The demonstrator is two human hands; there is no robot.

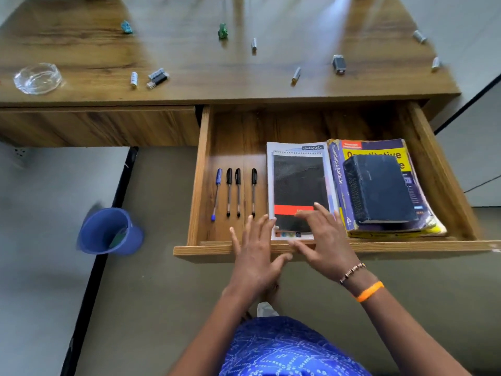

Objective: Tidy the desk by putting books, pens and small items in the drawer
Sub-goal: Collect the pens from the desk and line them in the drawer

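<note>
I stand at a wooden desk [81, 50] with a grained brown top that catches pale streaks of light near its far edge. Under me the floor [162, 294] is dull grey-brown, crossed by a black strip [103, 256] on my left. A blue bucket [108, 232] sits there, and a pale wall [466, 28] rises at right.

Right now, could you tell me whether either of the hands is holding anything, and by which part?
Nothing is held. Both hands are open: the right hand lies on the black notepad, the left hand beside it.
</note>
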